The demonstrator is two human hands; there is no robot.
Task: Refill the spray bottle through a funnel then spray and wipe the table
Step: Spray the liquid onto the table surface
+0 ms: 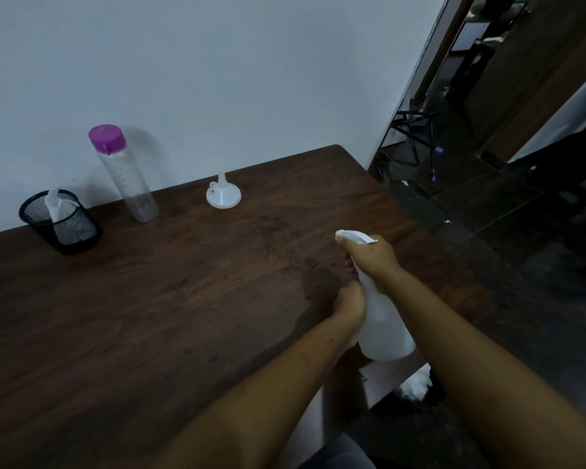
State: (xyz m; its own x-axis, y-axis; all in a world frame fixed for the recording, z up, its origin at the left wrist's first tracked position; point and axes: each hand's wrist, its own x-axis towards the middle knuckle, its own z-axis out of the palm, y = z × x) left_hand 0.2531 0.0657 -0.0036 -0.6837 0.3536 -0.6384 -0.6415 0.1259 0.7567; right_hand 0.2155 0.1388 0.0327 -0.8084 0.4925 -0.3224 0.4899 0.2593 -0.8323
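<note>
A white spray bottle (384, 326) is held tilted over the right part of the dark wooden table (149, 299), its nozzle pointing away and left. My right hand (372, 257) grips the spray head and neck. My left hand (351, 304) holds the bottle's body from the left side. A white funnel (223, 194) stands upside down on the table near the wall. A tall clear bottle (126, 174) with a purple cap stands left of the funnel. A white cloth (57, 206) sticks out of a black mesh cup (61, 225) at the far left.
A pale wall runs along the table's far edge. The table's right edge drops to a dark tiled floor (521, 231), where a black chair frame (410, 130) stands by a doorway. Something white lies on the floor under the table's near right corner.
</note>
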